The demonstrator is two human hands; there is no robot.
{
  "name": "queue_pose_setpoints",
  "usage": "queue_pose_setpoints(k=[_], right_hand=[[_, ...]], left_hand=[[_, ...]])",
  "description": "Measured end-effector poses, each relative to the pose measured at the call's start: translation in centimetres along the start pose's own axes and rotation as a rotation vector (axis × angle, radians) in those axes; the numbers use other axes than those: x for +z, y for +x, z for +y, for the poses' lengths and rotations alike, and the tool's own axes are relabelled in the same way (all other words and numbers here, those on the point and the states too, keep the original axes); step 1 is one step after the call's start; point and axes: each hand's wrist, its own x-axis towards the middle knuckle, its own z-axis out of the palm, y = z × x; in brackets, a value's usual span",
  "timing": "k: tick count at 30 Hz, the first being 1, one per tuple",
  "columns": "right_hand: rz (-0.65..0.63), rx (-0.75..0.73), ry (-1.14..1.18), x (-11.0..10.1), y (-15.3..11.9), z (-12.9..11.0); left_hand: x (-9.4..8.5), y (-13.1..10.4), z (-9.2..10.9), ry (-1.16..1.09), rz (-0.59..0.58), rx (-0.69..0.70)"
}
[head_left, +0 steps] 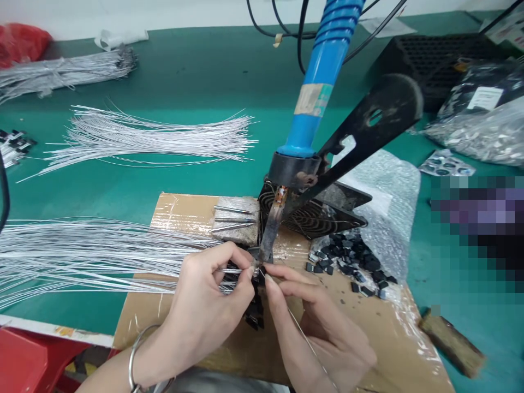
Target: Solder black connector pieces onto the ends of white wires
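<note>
So the left hand (pixel 213 305) is pinching narrow, thumb and finger closing on a grey wire (pixel 232 270), and its end is sitting right by the hot end of the soldering iron (pixel 305 128). Can't tell if it's gripping one wire or a couple, the fingers are blocking that bit. The right hand (pixel 327 327) is coming in from the other side, pinching just as narrow on a thin silvery strand (pixel 302 331) that's trailing down past the fingers. A small black piece (pixel 262 275) is sitting between the fingertips, just below the iron's tip, but I honestly can't tell which hand, if either, is holding it

The iron's blue handle is pointing up, and a black bracket (pixel 368 125) is holding it. A dark fan grille (pixel 305 215) is lying behind it. Long grey wires (pixel 102 248) are spreading out to the left, running under the left hand. A grey block (pixel 248 236) is sitting on the cardboard (pixel 393 338) with three thin rods lying across it. Over on the right, a pile of black parts (pixel 356 259) is lying beside the bubble wrap (pixel 397 218)
</note>
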Motion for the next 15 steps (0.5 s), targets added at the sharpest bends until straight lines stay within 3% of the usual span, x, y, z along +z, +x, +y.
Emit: queue_pose_setpoints(k=[15], right_hand=[[-0.001,-0.026,0.002,0.36,-0.07,0.11]], left_hand=[[-0.09,-0.14,-0.25,0.006,-0.024,-0.054]])
